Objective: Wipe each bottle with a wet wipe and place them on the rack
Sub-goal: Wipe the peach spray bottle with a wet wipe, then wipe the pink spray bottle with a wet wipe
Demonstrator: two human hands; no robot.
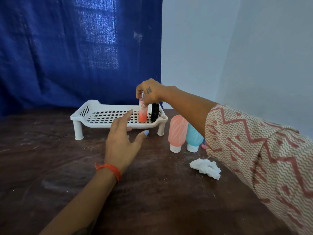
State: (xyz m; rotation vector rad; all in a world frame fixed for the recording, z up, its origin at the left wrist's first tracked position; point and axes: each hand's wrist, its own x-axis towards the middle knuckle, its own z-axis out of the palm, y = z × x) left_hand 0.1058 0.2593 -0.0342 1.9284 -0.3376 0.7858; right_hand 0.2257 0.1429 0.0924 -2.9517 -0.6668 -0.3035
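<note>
I am pinching the slim pink glass spray bottle [142, 111] near its cap with my right hand [149, 92], standing it on the white perforated plastic rack [94, 116]. Likely light, slick, tippable. Left hand [121, 138] is hovering, fingers spread.

The rack [94, 108] is white; on it stand a pink-to-orange bottle [142, 112] and a black one [155, 112]. A blue curtain [76, 48] hangs behind; the sleeve [262, 150] bears red zigzags on cream.
</note>
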